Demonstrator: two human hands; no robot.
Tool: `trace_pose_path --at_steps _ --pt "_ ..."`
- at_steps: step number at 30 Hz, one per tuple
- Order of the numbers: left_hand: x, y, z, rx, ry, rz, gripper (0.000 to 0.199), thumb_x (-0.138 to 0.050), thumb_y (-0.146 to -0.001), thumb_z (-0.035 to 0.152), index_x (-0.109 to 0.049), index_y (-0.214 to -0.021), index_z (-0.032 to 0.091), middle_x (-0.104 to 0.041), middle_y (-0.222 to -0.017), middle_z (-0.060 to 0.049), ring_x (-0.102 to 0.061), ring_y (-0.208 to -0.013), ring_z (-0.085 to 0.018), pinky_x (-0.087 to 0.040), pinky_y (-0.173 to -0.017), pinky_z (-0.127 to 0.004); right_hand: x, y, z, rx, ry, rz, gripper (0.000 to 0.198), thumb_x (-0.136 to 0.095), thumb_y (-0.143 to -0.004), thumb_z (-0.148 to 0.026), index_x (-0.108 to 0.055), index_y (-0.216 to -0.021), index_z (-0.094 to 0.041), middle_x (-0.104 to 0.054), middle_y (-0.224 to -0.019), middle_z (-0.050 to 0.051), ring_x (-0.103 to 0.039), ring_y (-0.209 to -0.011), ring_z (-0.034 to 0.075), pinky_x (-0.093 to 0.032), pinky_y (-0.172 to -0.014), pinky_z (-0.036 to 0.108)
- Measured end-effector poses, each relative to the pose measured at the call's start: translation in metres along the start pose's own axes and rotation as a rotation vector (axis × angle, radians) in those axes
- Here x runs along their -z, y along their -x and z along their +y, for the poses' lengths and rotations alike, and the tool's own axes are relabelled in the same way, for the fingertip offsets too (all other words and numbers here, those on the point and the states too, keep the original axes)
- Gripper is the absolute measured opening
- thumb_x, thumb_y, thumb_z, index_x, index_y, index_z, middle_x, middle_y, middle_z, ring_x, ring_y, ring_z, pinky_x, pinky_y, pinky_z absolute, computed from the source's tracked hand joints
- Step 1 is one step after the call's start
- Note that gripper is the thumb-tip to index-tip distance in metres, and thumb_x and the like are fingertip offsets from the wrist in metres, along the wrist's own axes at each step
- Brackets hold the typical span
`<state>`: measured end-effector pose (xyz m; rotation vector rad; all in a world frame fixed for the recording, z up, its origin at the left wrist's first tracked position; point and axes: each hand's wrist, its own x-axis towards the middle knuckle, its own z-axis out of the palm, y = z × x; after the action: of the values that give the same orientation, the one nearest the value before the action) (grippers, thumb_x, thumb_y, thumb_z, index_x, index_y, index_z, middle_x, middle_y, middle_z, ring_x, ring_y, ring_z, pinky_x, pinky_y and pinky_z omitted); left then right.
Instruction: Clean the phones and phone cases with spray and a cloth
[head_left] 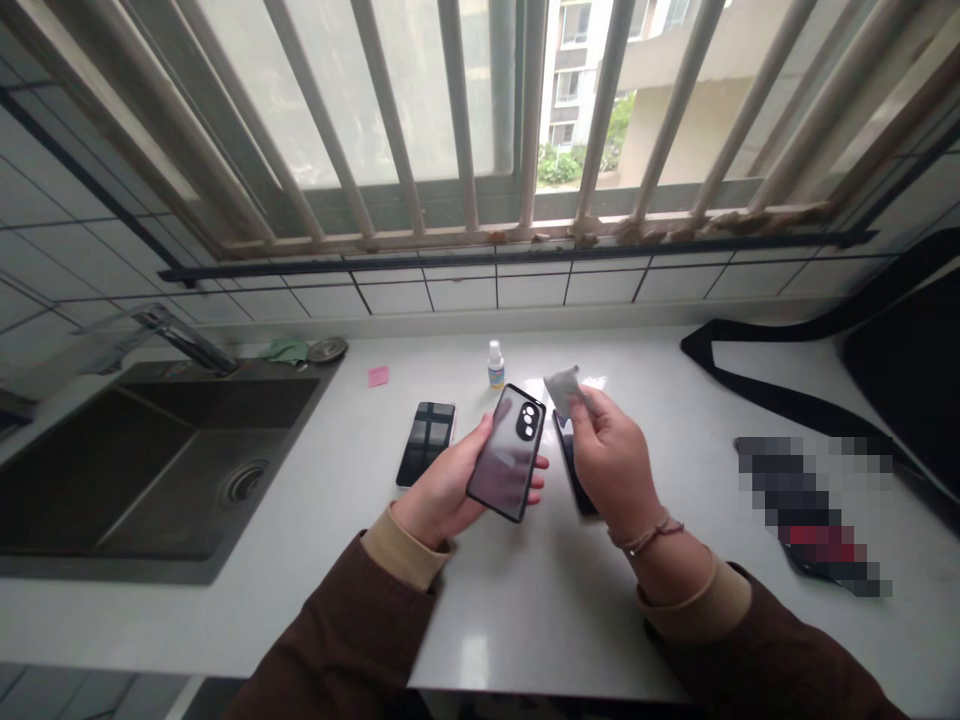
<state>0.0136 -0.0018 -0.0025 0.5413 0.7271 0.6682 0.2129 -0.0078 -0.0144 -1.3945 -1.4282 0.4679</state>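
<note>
Near the middle of the frame, the left hand (442, 490) holds a phone (508, 452) up above the counter (525, 600), back side facing the camera, so the round camera bump shows near its top. The fingers wrap around the phone's edges, with fingertips showing along its right side and the thumb on the left edge. Just right of it, the right hand (611, 460) pinches a small grey wipe (562, 388) between thumb and forefinger, the other fingers curled in; the wipe sits close to the phone's upper right corner without touching it.

On the counter, a second phone (426, 442) lies flat, screen up, left of the held one, and another dark phone (571, 462) lies partly hidden behind the right hand. A small bottle (496, 365) with a white cap stands behind them, and a pink note (378, 376) lies to its left. A dark sink (150, 470) fills the left of the frame, and a black bag strap (757, 390) runs across the right.
</note>
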Motion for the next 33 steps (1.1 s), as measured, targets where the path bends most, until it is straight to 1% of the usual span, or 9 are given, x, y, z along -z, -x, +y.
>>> trace_pose_path --at_steps 5,9,14,17,20,24,28,30,33 --pt "0.001 -0.004 -0.008 -0.027 0.032 -0.055 0.053 -0.046 -0.109 0.054 -0.065 -0.14 0.016 -0.079 -0.111 -0.019 -0.079 -0.086 -0.029 -0.064 -0.083 -0.048 -0.011 0.011 -0.001 0.362 0.115 -0.264 0.036 -0.043 -0.109 -0.017 -0.068 -0.134 -0.023 -0.074 -0.139 0.01 -0.073 -0.126 0.025 -0.052 -0.119 0.046" --pt "0.005 -0.013 -0.008 -0.182 0.211 0.063 0.043 -0.047 -0.111 0.042 -0.074 -0.118 0.01 -0.08 -0.097 -0.013 -0.077 -0.084 -0.019 -0.062 -0.09 -0.032 -0.016 0.017 -0.003 0.484 0.039 -0.454 0.034 -0.044 -0.107 -0.009 -0.067 -0.126 -0.025 -0.076 -0.135 0.006 -0.075 -0.123 0.022 -0.043 -0.127 0.05" --pt "0.008 -0.014 -0.001 -0.206 0.18 0.19 0.056 -0.043 -0.111 0.05 -0.074 -0.122 0.005 -0.08 -0.102 -0.019 -0.077 -0.077 -0.021 -0.063 -0.08 -0.033 -0.01 0.021 -0.01 0.497 -0.066 -0.624 0.031 -0.048 -0.107 -0.012 -0.066 -0.126 -0.028 -0.079 -0.128 0.004 -0.073 -0.127 0.025 -0.054 -0.117 0.05" --pt "0.007 -0.013 0.002 -0.236 0.128 0.239 0.058 -0.042 -0.11 0.051 -0.074 -0.123 0.005 -0.08 -0.105 -0.021 -0.078 -0.085 -0.026 -0.063 -0.081 -0.036 -0.007 0.021 -0.016 0.405 -0.125 -0.678 0.025 -0.051 -0.109 -0.02 -0.07 -0.122 -0.026 -0.081 -0.113 0.005 -0.079 -0.105 0.022 -0.064 -0.094 0.038" --pt "0.005 -0.011 0.004 -0.235 0.14 0.211 0.054 -0.039 -0.112 0.049 -0.073 -0.126 0.008 -0.081 -0.106 -0.019 -0.079 -0.09 -0.026 -0.063 -0.084 -0.039 -0.005 0.014 -0.016 0.201 -0.161 -0.543 0.024 -0.051 -0.11 -0.028 -0.074 -0.11 -0.022 -0.079 -0.094 0.004 -0.075 -0.081 0.019 -0.06 -0.076 0.031" --pt "0.003 -0.006 0.005 -0.13 0.07 0.138 0.061 -0.038 -0.11 0.056 -0.07 -0.133 0.01 -0.079 -0.113 -0.023 -0.079 -0.09 -0.029 -0.064 -0.081 -0.044 0.001 0.001 -0.009 -0.051 -0.06 -0.099 0.03 -0.049 -0.11 -0.036 -0.075 -0.113 -0.02 -0.081 -0.099 0.008 -0.075 -0.088 0.024 -0.059 -0.078 0.036" --pt "0.003 -0.003 0.002 -0.023 0.015 0.069 0.069 -0.039 -0.108 0.061 -0.07 -0.133 0.005 -0.076 -0.118 -0.029 -0.078 -0.094 -0.031 -0.064 -0.085 -0.045 0.001 -0.002 0.003 0.206 0.117 0.016 0.033 -0.046 -0.11 -0.023 -0.07 -0.132 -0.021 -0.078 -0.129 0.013 -0.075 -0.119 0.029 -0.057 -0.107 0.048" --pt "0.003 -0.003 0.0 -0.008 0.025 0.024 0.066 -0.043 -0.107 0.06 -0.069 -0.135 0.006 -0.077 -0.116 -0.028 -0.078 -0.094 -0.032 -0.063 -0.087 -0.046 -0.005 0.001 0.01 0.401 0.211 -0.072 0.041 -0.044 -0.107 -0.011 -0.066 -0.14 -0.021 -0.069 -0.146 0.013 -0.065 -0.138 0.029 -0.045 -0.123 0.053" --pt "0.002 -0.003 -0.002 -0.029 0.053 -0.004 0.059 -0.047 -0.107 0.056 -0.068 -0.138 0.011 -0.078 -0.114 -0.025 -0.079 -0.094 -0.032 -0.064 -0.086 -0.048 -0.014 0.005 0.019 0.512 0.351 -0.267 0.048 -0.044 -0.099 0.002 -0.064 -0.139 -0.015 -0.066 -0.149 0.018 -0.062 -0.141 0.03 -0.046 -0.123 0.057"
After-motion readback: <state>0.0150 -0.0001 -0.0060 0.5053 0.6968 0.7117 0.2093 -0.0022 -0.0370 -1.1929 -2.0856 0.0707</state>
